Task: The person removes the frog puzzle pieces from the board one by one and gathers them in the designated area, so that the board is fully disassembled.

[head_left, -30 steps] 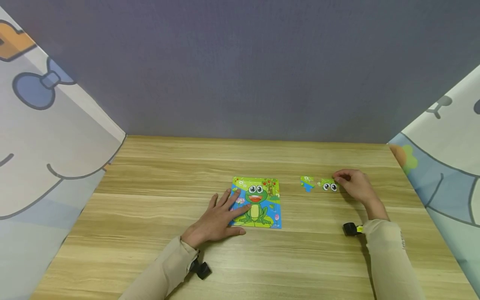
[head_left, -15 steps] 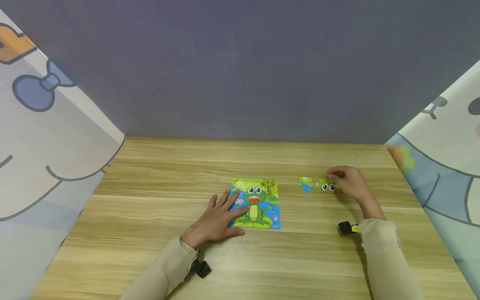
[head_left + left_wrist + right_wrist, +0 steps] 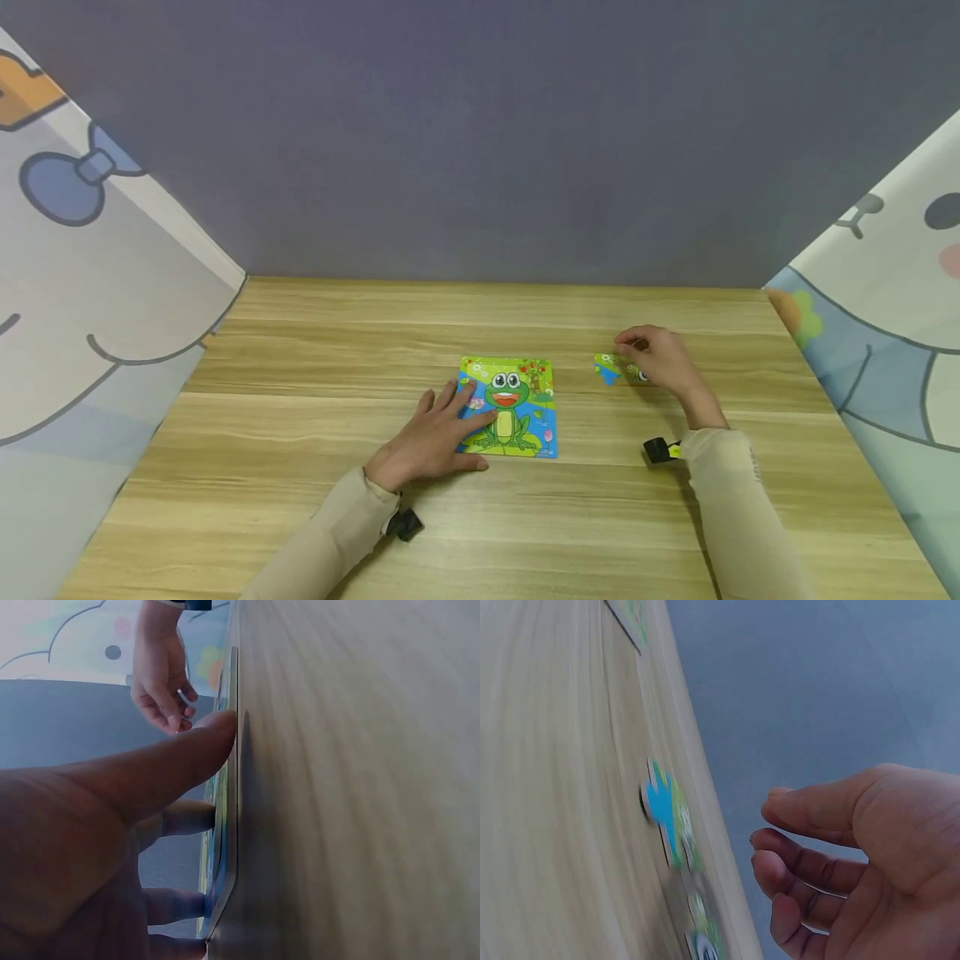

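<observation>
Since a second ago the right hand [image 3: 660,360] has moved leftward toward the frog puzzle [image 3: 510,421], which lies flat on the tabletop [image 3: 337,333] under the spread fingers of the left hand [image 3: 429,443], whose grip is released. The right hand's grip is loosely curled with nothing seen in it, above a blue-and-green piece [image 3: 662,806] and a piece with printed eyes [image 3: 705,946]; marks in the puzzle's lower right corner and on the right sleeve [image 3: 731,508] are too small to read
</observation>
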Demonstrator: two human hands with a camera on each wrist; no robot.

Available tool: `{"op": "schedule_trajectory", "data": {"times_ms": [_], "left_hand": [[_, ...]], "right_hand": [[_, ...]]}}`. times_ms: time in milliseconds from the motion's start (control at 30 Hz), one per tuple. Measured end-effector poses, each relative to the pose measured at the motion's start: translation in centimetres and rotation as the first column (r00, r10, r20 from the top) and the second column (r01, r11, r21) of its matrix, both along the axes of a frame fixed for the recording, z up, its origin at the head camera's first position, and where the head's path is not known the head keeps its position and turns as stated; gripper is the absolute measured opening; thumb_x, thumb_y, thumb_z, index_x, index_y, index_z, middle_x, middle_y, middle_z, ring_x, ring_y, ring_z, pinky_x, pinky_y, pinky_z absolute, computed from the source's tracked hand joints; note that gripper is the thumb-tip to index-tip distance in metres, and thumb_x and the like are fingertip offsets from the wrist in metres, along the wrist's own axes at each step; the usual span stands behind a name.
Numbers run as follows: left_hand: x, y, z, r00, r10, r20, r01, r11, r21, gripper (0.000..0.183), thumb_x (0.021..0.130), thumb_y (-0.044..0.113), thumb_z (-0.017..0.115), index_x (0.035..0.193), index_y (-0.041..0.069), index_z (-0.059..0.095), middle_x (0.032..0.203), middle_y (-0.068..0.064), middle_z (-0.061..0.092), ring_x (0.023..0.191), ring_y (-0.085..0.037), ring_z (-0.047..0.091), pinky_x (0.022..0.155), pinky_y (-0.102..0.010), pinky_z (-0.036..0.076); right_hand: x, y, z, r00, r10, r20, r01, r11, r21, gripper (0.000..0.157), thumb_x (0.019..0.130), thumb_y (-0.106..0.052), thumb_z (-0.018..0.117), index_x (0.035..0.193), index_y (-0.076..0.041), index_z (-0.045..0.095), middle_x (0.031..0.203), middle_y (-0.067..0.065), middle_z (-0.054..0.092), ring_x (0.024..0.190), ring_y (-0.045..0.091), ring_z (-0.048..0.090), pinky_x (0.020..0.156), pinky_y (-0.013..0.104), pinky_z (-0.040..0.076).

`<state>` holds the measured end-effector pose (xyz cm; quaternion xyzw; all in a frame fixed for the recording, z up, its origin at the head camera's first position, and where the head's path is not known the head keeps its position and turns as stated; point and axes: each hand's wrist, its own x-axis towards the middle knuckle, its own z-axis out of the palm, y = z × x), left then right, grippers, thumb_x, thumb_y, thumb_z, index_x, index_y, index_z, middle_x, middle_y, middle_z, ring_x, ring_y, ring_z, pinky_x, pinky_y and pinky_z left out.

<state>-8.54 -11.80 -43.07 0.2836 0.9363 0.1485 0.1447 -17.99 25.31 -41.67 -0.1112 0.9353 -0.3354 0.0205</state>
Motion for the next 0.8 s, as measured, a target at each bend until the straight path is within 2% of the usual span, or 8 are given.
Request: {"op": "schedule_trajectory", "data": {"times_ms": [167,367,500,600,800], "left_hand": [[0.0,0.2,0.0,0.999,-0.019,-0.044,0.019,1.000,0.000,0.068,0.089,0.051,0.070,0.147,0.023,0.051,0.163,-0.026,0.026,0.152,-0.052,0.016,0.114,-0.072,0.024],[-0.1,0.4,-0.1,0.995,-0.045,-0.085,0.047,0.999,0.027,0.068,0.088,0.052,0.070,0.145,0.021,0.051,0.164,-0.025,0.026,0.153,-0.050,0.016,0.115,-0.072,0.023],[-0.1,0.7,-0.3,0.998,-0.036,-0.054,0.039,0.998,0.056,0.074,0.089,0.052,0.069,0.152,0.025,0.041,0.166,-0.024,0.019,0.155,-0.047,0.012,0.117,-0.072,0.019],[-0.2,1.0,-0.3,0.999,-0.034,-0.023,0.036,0.997,0.072,0.080,0.091,0.053,0.067,0.157,0.028,0.032,0.167,-0.023,0.013,0.156,-0.046,0.008,0.118,-0.071,0.016],[-0.3,1.6,-0.3,0.998,-0.053,-0.028,0.054,0.997,0.050,0.079,0.089,0.057,0.066,0.156,0.028,0.035,0.167,-0.025,0.014,0.155,-0.047,0.010,0.120,-0.068,0.016]], "right_hand": [[-0.4,-1.7,-0.4,0.999,0.027,-0.017,-0.027,0.999,-0.018,0.022,0.099,-0.013,0.062,0.113,0.001,0.072,0.111,0.021,0.072,0.093,0.030,0.067,0.077,0.035,0.052],[-0.5,-3.6,-0.6,0.998,0.056,0.001,-0.056,0.997,-0.054,0.022,0.099,-0.013,0.063,0.113,0.001,0.072,0.112,0.021,0.071,0.094,0.030,0.066,0.081,0.040,0.053],[-0.5,-4.9,-1.0,0.997,0.080,-0.002,-0.080,0.995,-0.066,0.021,0.098,-0.012,0.063,0.112,0.001,0.072,0.110,0.020,0.072,0.095,0.030,0.066,0.084,0.045,0.054],[-0.5,-6.0,-1.3,0.995,0.102,-0.019,-0.103,0.993,-0.055,0.020,0.096,-0.012,0.065,0.110,0.000,0.073,0.105,0.018,0.073,0.093,0.028,0.067,0.083,0.043,0.054],[-0.6,-8.1,-1.5,0.989,0.150,-0.008,-0.150,0.986,-0.072,0.018,0.096,-0.013,0.066,0.108,-0.001,0.074,0.102,0.014,0.074,0.090,0.024,0.067,0.083,0.041,0.054]]}}
